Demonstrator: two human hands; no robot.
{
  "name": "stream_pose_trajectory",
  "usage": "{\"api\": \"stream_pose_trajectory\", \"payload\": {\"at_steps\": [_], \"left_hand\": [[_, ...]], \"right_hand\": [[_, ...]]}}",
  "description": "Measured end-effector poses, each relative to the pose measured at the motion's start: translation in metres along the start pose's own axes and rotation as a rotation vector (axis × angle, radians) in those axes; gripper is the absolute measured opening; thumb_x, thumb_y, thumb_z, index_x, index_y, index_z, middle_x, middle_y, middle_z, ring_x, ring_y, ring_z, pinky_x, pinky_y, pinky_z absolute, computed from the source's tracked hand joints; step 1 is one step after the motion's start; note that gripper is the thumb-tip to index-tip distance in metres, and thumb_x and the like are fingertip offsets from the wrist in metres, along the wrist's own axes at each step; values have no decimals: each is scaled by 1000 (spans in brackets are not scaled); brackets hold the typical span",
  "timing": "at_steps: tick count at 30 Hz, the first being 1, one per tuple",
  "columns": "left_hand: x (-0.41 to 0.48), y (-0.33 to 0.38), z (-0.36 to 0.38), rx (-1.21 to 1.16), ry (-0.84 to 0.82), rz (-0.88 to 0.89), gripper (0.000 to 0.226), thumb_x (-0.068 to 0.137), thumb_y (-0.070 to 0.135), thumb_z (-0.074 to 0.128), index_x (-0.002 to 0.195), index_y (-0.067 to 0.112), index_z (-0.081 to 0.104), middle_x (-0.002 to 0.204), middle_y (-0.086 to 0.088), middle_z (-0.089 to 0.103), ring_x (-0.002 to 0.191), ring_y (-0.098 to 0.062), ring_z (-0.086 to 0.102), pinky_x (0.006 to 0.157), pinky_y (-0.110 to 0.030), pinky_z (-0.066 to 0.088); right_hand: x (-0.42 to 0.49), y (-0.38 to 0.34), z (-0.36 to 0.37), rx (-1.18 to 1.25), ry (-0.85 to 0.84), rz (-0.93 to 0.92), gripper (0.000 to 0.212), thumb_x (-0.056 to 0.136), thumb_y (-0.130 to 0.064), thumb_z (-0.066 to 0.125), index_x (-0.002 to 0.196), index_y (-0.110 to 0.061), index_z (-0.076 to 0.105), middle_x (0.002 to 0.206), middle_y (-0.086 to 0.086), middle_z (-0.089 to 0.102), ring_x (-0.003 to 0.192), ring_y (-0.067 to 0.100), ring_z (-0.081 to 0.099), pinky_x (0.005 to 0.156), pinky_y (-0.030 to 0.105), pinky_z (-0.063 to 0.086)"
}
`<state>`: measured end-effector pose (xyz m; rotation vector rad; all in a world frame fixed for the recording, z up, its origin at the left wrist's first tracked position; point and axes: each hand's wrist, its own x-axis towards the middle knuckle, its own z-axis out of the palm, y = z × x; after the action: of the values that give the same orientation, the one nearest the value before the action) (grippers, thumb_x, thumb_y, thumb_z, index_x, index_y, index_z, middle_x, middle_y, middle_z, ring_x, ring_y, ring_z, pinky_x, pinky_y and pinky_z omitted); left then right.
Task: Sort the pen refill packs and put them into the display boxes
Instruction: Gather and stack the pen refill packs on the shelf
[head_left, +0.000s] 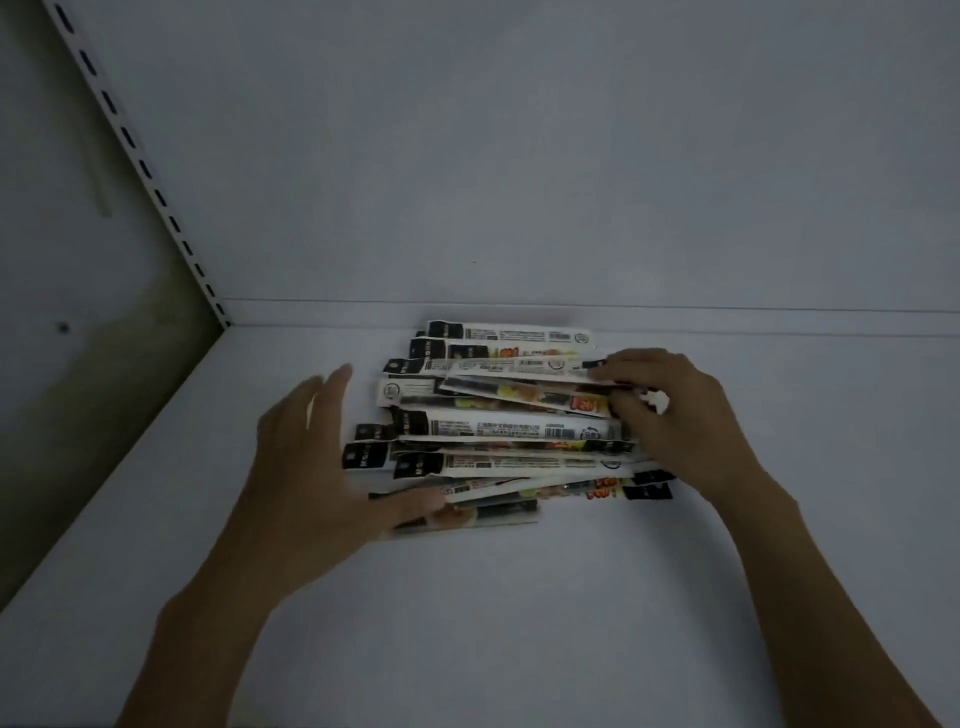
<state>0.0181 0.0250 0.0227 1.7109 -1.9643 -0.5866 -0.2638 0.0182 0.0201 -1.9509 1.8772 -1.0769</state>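
Note:
A loose pile of several long, narrow pen refill packs (511, 428) lies on a white shelf (519, 597), each pack white with a black header end. My left hand (317, 457) is at the pile's left end, fingers straight and upright, thumb lying over the nearest packs. My right hand (670, 415) is at the pile's right end, its fingers curled over the ends of the upper packs. A small crumpled white scrap (655, 401) shows at its fingers. No display box is in view.
The shelf's white back panel (519, 156) rises just behind the pile. A slotted metal upright (140, 166) runs down to the back left corner, with a dim wall to its left. The shelf's left edge runs diagonally toward me.

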Motion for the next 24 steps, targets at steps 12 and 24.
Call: {"api": "stream_pose_trajectory", "payload": {"at_steps": [12, 24], "left_hand": [[-8, 13, 57, -199, -59, 0, 122, 58, 67, 70, 142, 41, -14, 154, 7, -15, 141, -12, -17, 117, -48, 7], [6, 33, 42, 56, -18, 322, 107, 46, 93, 36, 128, 60, -25, 148, 19, -30, 135, -7, -33, 110, -41, -9]], "right_hand": [[1, -3, 16, 433, 61, 491, 33, 97, -43, 33, 115, -28, 56, 105, -7, 62, 86, 4, 57, 66, 9, 41], [-15, 2, 10, 495, 211, 643, 29, 95, -44, 36, 111, -29, 55, 120, -8, 55, 109, 13, 50, 94, 26, 33]]}}
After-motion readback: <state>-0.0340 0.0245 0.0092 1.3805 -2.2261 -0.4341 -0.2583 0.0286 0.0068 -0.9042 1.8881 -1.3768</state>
